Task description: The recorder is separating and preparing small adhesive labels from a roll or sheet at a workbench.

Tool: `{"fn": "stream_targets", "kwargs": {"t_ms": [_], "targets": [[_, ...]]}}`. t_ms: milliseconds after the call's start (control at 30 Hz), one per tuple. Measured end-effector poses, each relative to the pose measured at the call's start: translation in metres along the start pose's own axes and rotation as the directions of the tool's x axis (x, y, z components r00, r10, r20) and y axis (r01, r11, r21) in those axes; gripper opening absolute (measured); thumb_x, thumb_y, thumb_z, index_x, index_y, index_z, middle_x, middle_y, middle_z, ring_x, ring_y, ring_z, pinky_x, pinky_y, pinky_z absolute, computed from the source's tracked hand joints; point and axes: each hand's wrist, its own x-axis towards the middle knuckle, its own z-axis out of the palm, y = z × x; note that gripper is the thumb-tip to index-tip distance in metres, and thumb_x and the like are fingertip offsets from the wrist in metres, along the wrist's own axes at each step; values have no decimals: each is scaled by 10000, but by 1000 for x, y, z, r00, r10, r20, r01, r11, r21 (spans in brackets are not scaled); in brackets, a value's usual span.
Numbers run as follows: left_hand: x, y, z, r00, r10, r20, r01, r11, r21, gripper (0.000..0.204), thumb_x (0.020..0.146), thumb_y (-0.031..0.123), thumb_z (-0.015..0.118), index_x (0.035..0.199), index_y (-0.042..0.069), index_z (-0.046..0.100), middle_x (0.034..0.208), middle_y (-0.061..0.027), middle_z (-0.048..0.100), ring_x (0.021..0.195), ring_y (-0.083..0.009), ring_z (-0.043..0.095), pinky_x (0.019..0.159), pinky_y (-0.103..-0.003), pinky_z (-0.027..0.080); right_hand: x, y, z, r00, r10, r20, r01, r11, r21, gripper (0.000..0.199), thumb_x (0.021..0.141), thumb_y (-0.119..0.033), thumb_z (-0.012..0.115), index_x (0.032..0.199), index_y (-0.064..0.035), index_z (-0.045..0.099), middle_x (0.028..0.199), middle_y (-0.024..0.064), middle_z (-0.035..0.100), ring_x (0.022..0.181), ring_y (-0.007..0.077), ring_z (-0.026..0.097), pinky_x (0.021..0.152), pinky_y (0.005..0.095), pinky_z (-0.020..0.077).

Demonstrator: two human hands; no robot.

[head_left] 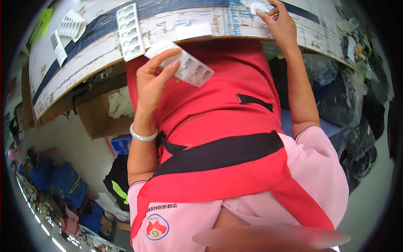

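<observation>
My left hand [151, 80] is raised in front of my red apron and is closed on a white strip of printed labels [191, 68], held between thumb and fingers. A pale bracelet [142, 136] circles that wrist. My right hand [280, 26] reaches over the worn white worktable [168, 22]. Its fingertips pinch a small white label [256, 7] near the table's far side. A long sheet of labels [129, 31] and a blank white piece [193, 31] lie on the table between my hands.
More label sheets [70, 24] lie at the table's left end. An open cardboard box [105, 115] with white scraps stands under the table. Blue crates [63, 180] are on the floor at the left, and black plastic bags [354, 101] are piled at the right.
</observation>
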Motion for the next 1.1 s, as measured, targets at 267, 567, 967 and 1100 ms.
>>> {"fn": "stream_targets", "kwargs": {"t_ms": [267,567,967,1100], "targets": [[7,-3,0,996,84,-2,-83,985,-154,224,910,71,645,1115,-7,688,963,-53,699,762,-68,616,641,-190,488,-75,-78,23,487,-530,695,-189,712,676,164,907,-138,662,987,5,668,801,-6,625,728,62,572,665,204,463],[-3,-1,-6,998,-45,43,46,999,-29,236,843,50,719,1063,-34,701,898,-39,699,769,-70,617,695,-204,503,-92,-93,35,724,-505,470,-102,595,797,100,916,-98,645,963,-12,662,871,7,633,785,71,584,707,211,485],[7,-14,-11,998,14,55,-17,999,45,471,999,378,521,964,-48,720,876,-92,708,782,-115,639,702,-232,495,-31,-71,50,758,-260,598,-208,773,599,199,916,-197,660,1000,-18,671,766,-11,632,643,41,575,572,191,473],[8,-14,-14,998,-9,55,7,999,45,417,987,342,558,963,-39,725,865,-72,707,785,-97,624,693,-224,481,-19,-80,43,676,-215,705,-355,743,567,137,912,-119,633,900,17,645,699,32,626,575,81,588,504,200,483]]}}
